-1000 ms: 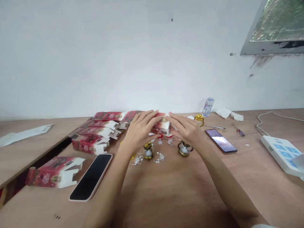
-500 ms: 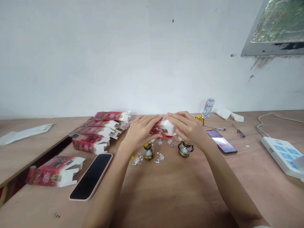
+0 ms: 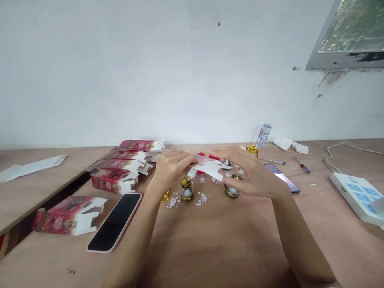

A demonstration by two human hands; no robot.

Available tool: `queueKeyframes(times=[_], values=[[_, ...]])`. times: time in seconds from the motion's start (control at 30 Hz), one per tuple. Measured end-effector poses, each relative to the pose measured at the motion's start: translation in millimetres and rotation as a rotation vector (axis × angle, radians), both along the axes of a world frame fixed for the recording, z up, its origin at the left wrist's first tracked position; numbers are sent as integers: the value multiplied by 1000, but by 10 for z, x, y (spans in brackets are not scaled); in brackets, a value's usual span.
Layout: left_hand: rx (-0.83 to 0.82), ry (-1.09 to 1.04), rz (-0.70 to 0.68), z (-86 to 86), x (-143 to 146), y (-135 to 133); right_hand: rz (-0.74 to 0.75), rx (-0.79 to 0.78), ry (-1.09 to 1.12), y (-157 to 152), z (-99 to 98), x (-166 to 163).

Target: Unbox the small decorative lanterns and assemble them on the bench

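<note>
My left hand (image 3: 172,168) is closed on a red and white cardboard box (image 3: 211,167), whose white end flaps stick out to the right. My right hand (image 3: 253,170) is open, thumb and fingers spread around the flap end; whether it touches the flaps I cannot tell. Below the box stand two small bronze-coloured lanterns, a left lantern (image 3: 187,192) and a right lantern (image 3: 232,191) partly behind my right thumb. Small white pieces (image 3: 204,198) lie around them. Some red items (image 3: 200,155) show behind the box.
Several red boxes (image 3: 114,183) with open flaps lie at the left, near a gap between tables. A black-screened phone (image 3: 115,224) lies beside my left forearm. To the right are another phone (image 3: 285,180), a screwdriver (image 3: 302,165), a gold lantern (image 3: 252,150), a bottle (image 3: 263,135) and a white power strip (image 3: 358,196).
Both hands held the box before. My right hand has come off it and spread its fingers to the right. The box now looks flatter, with its flaps sticking out.
</note>
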State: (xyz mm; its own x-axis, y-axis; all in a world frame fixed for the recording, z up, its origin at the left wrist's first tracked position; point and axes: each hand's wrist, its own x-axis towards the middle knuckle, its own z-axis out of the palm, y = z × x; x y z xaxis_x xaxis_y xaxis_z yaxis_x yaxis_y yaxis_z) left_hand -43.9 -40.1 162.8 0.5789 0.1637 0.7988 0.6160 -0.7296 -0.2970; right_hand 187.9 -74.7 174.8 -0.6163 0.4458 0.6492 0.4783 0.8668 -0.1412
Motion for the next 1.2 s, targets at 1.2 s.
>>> queueKeyframes(times=[1.2], values=[[-510, 176, 1161, -654, -2559, -968, -443, 122, -350, 232, -980, 665]])
